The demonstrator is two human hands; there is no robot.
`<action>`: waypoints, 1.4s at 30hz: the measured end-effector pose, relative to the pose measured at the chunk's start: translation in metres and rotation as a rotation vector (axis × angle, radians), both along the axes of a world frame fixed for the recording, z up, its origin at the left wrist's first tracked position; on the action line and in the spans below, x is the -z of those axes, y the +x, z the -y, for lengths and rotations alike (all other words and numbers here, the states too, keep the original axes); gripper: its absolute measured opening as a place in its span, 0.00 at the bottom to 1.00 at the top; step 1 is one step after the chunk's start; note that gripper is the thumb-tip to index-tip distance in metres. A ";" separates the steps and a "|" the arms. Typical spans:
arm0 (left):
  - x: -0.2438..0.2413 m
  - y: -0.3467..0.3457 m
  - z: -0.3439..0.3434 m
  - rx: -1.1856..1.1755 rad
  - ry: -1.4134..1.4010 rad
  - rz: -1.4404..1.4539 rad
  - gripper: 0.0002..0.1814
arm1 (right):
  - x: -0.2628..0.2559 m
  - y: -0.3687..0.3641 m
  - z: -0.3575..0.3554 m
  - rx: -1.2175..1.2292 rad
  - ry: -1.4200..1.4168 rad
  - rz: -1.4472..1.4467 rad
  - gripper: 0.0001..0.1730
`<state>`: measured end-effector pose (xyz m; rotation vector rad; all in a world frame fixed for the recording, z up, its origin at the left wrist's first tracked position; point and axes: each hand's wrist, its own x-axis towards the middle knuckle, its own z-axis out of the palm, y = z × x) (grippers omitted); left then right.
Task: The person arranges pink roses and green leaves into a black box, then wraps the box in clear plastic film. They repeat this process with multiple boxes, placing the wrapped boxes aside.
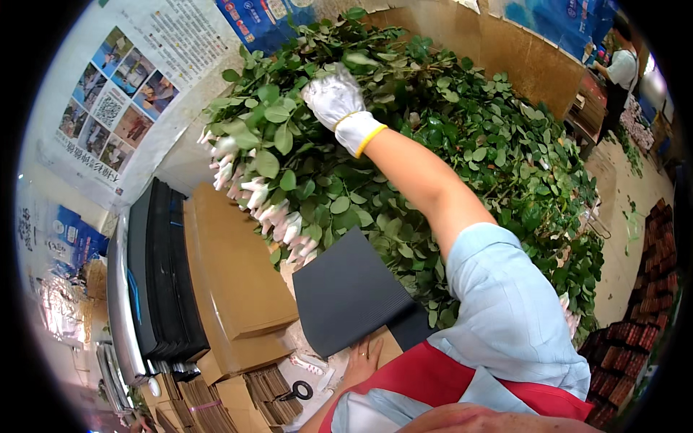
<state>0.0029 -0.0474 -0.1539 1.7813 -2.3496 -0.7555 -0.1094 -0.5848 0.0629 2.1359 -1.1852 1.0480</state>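
Observation:
My right hand, in a white glove with a yellow cuff, reaches into a big heap of leafy rose stems; its fingers are blurred, so I cannot tell if they hold a stem. Pale pink rose buds stick out along the heap's left side, with white sleeves or petals on some. My bare left hand, wearing a ring, rests on brown cardboard at the lower edge of a curled black corrugated sheet. That sheet lies between my left hand and the heap.
Stacked black sheets and brown cardboard sheets stand at left. Black-handled scissors and a pink-white tool lie near folded cardboard. A wall panel backs the heap. A person stands far right.

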 end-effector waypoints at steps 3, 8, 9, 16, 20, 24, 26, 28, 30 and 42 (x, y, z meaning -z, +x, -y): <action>0.024 0.006 -0.005 0.036 0.030 0.069 0.39 | -0.046 -0.014 -0.062 -0.042 -0.400 0.156 0.05; 0.012 -0.002 0.004 0.036 0.062 0.054 0.56 | -0.024 -0.058 -0.133 -0.104 -0.399 0.078 0.10; 0.021 0.001 0.004 0.080 -0.035 0.074 0.58 | -0.009 -0.065 -0.149 -0.113 -0.350 0.030 0.11; 0.006 -0.002 -0.008 0.094 0.056 -0.145 0.41 | 0.053 -0.071 -0.143 -0.127 0.563 -0.071 0.18; 0.048 0.014 -0.020 0.193 -0.008 -0.334 0.29 | 0.016 -0.018 -0.041 -0.146 0.520 0.269 0.24; 0.118 0.010 -0.001 0.301 -0.099 -0.504 0.24 | 0.040 -0.046 0.068 0.049 0.726 -0.300 0.25; 0.118 0.009 -0.030 0.204 -0.016 -0.409 0.23 | 0.019 -0.008 0.027 0.024 0.711 -0.454 0.18; 0.128 0.004 -0.031 -0.010 0.130 -0.807 0.23 | -0.030 -0.044 -0.020 0.030 0.410 -0.416 0.15; 0.102 0.001 -0.015 0.211 -0.174 -0.378 0.22 | -0.092 -0.118 -0.095 0.187 0.434 -0.301 0.17; 0.038 0.041 -0.011 -0.054 0.481 -0.895 0.22 | 0.053 -0.202 -0.345 -0.212 0.920 -0.137 0.21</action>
